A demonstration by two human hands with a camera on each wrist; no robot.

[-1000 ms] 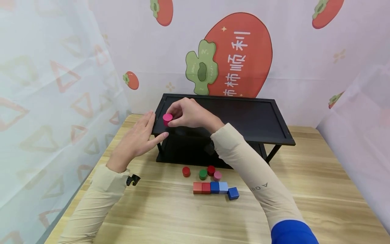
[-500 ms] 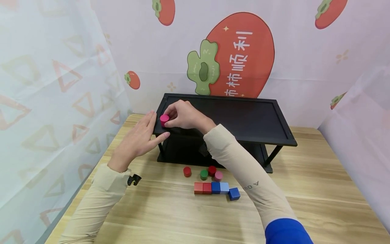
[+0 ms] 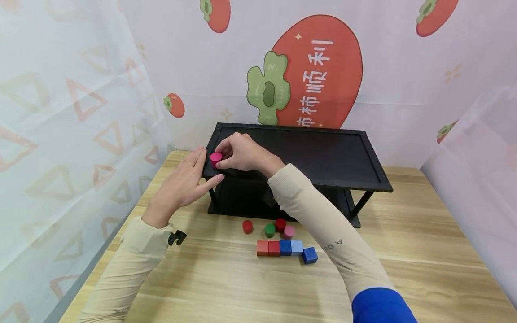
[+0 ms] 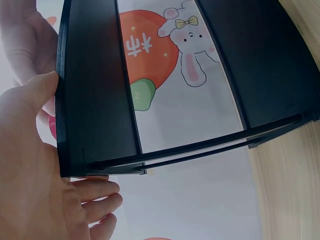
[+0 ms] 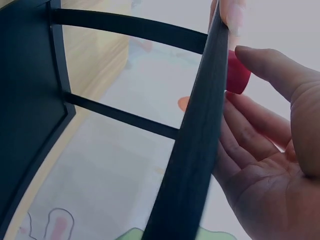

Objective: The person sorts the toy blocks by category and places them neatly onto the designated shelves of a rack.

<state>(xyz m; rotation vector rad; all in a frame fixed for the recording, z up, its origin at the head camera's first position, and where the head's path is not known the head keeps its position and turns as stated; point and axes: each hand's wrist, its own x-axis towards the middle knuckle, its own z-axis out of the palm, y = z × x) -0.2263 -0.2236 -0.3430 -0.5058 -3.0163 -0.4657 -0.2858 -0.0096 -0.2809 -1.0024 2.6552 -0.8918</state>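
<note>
A black two-tier rack (image 3: pixel 299 154) stands at the back of the table. At its left front corner, my right hand (image 3: pixel 246 154) pinches a pink-red cylinder block (image 3: pixel 216 160) between thumb and fingers, down at the top shelf. In the right wrist view the thumb touches the cylinder (image 5: pixel 238 75) beside the shelf edge. My left hand (image 3: pixel 181 181) rests against the rack's left end with its fingers straight. Seen from the left wrist, that hand (image 4: pixel 35 165) has its thumb on the shelf's edge and its fingers beyond the corner.
Before the rack lie a red cylinder (image 3: pixel 247 226), a green one (image 3: pixel 269 230), a dark red one (image 3: pixel 280 225) and a pink one (image 3: pixel 288 232). Nearer is a row of red and blue cubes (image 3: pixel 279 248), with a blue cube (image 3: pixel 310 255) angled at its right end.
My right hand has moved slightly left with the pink-red cylinder, toward the shelf's left edge. The left hand has stayed against the rack.
</note>
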